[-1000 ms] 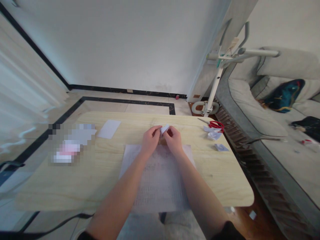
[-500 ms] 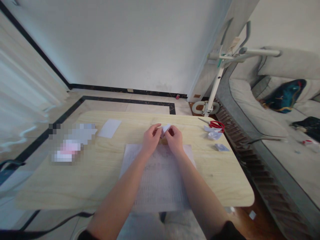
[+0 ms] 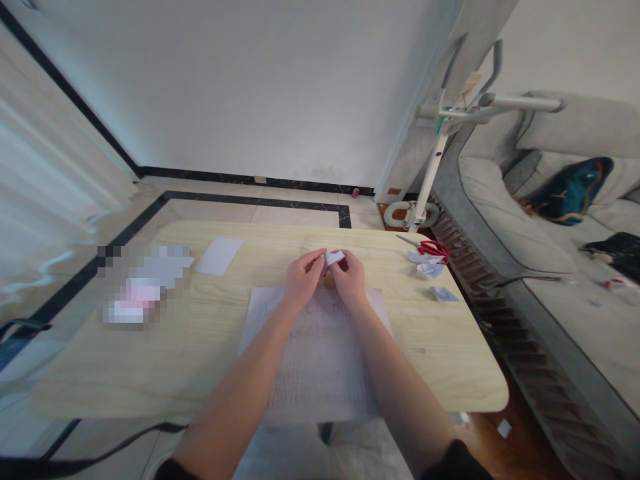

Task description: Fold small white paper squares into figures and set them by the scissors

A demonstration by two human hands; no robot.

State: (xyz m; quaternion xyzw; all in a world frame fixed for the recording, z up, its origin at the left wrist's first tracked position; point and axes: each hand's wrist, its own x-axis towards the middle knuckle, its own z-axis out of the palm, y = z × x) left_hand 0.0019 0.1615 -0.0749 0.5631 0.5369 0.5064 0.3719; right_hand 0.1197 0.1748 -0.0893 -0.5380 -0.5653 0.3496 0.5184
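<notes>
A small folded piece of white paper [image 3: 334, 257] is pinched between my two hands above the far middle of the table. My left hand [image 3: 304, 275] grips its left side with thumb and fingers. On the other side my right hand [image 3: 349, 275] has its fingers closed on the same paper, partly hiding it. Below my forearms lies a large sheet [image 3: 325, 360] with faint print, reaching the table's near edge. What the fingertips do behind the paper is hidden.
Red-handled scissors [image 3: 433, 249] lie at the table's far right, beside folded paper pieces [image 3: 429, 269] and another folded piece [image 3: 444, 295]. A blank white sheet [image 3: 220, 256] rests left of my hands. Blurred-out items [image 3: 150, 280] cover the far left. A grey sofa [image 3: 520, 247] stands right of the table [image 3: 210, 360].
The paper between my fingers has turned, its white flap now lying more level and pointing right. My hands have barely shifted; everything else stays where it was.
</notes>
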